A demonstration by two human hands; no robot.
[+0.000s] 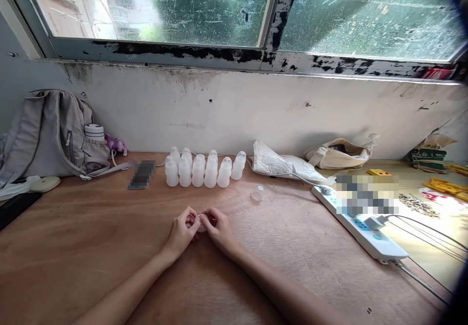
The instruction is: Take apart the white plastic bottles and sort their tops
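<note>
My left hand [182, 232] and my right hand [219, 230] meet near the middle of the brown table [109, 247]. Between their fingertips they pinch a small clear ring-like piece [201, 223], partly covered by the fingers. Beyond the hands, several frosted white bottles [198, 171] with clear domed tops stand upright in a cluster. To the right of them, a small clear round piece [256, 196] lies on the table, with another tiny clear part [260, 188] at its far edge.
A grey backpack [44, 135] sits at the far left, near a dark flat object [142, 174]. A white padded bag [281, 164] and a cream pouch [338, 154] lie along the wall. On the right is a white power strip [365, 232] with cables.
</note>
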